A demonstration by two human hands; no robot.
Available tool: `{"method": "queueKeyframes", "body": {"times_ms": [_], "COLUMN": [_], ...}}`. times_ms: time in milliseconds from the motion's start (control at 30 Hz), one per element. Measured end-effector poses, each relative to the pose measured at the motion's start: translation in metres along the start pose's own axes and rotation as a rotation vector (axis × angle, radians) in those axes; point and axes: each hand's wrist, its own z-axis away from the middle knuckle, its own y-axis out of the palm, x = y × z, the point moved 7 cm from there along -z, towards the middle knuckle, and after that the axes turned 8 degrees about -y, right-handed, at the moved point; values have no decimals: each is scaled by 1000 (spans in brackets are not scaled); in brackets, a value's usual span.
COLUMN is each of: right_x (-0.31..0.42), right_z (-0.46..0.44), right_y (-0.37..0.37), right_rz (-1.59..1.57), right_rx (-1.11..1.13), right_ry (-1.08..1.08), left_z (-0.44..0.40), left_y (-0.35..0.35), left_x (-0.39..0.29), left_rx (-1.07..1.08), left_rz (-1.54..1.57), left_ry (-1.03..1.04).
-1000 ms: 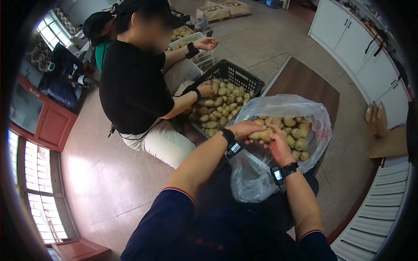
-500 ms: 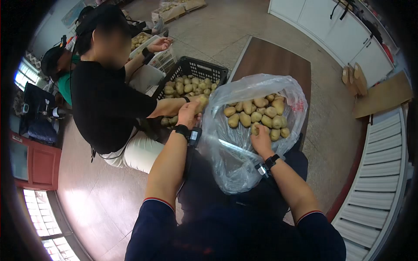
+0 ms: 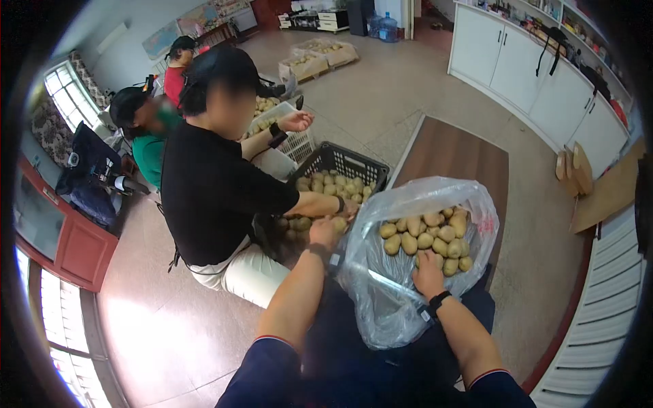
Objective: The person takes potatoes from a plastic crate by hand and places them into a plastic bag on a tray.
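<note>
A clear plastic bag (image 3: 381,306) lies open before me with several potatoes (image 3: 409,243) inside. My right hand (image 3: 428,274) is in the bag, its curled fingers on a potato at the near side of the pile. Left of the bag, my left hand (image 3: 324,233) has its fingers round a potato (image 3: 339,224), over the near edge of the black crate (image 3: 354,162). That crate holds many potatoes. A co-worker's hand (image 3: 349,208) is close to my left hand, just beyond it.
A co-worker in black (image 3: 218,180) sits at my left beside the crate. Two more people sit behind. A brown board (image 3: 456,153) lies beyond the bag. White cabinets (image 3: 517,68) line the right side, and a white crate (image 3: 297,145) stands farther back.
My hands have parted from the potato they held together over the bag. My left hand moved left to the crate with a potato; my right went down onto the pile. The view has tilted up since.
</note>
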Motion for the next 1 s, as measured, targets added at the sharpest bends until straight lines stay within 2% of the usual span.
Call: {"method": "queueKeyframes", "body": {"times_ms": [67, 133, 167, 200, 267, 300, 333, 400, 433, 500, 533, 600, 633, 667, 700, 733, 767, 800, 833, 900, 1000], "right_x": [5, 13, 6, 4, 4, -4, -5, -9, -10, -10, -12, -21, -29, -47, -60, -54, -40, -28, -26, -18, 36], "right_z": [6, 13, 13, 12, 17, 18, 18, 20, 20, 19, 19, 19, 16, 13, 13, 12, 9, 6, 0, -13, -26], "right_y": [-4, -8, 2, 4, 5, 13, 13, 15, 16, 12, 14, 20, 31, 51, 64, 54, 44, 42, 44, 50, 12], "right_rz": [9, 124, 150, 151, 135, 89, 89, -9, -8, -113, -112, -193, -193, -309, -426, -426, -593, -761, -762, -772, -963], "right_rx": [-12, -69, 1, -9, 19, 45, 41, 71, 67, -104, -109, -156, -158, -134, -109, -109, 6, 122, 122, 151, 67], "right_ry": [-12, -95, -45, -51, -12, 13, 14, 62, 64, 16, 16, 48, 50, 139, 227, 228, 307, 386, 386, 280, 252], "left_z": [-100, -81, -84, -90, -124, -39, -39, -49, -62, -86, -81, -56, -82, -66, -41, -26, -25, -19, -8, 17, 29], "left_y": [-28, -22, -29, -33, -36, -19, -18, -21, -22, -37, -34, -9, -7, -1, 9, 22, 34, 40, 53, 77, 99], "left_x": [59, 46, 60, 59, 70, 28, 28, 41, 47, 56, 53, 22, 37, 27, 17, 18, 27, 25, 26, 24, 33], "left_rx": [-150, -160, -190, -190, -166, -111, -109, -86, -83, -295, -293, -185, -169, -166, -71, 22, 56, 56, 171, 364, 481], "left_rz": [-373, -539, -122, -119, -577, -264, -266, -52, -54, -268, -268, -517, -621, -620, -418, -214, -127, -127, -137, -192, -251], "left_ry": [203, 320, 47, 59, 484, 1, 4, -4, -2, -18, -14, 446, 549, 548, 336, 125, 3, 3, -37, -112, -167]}}
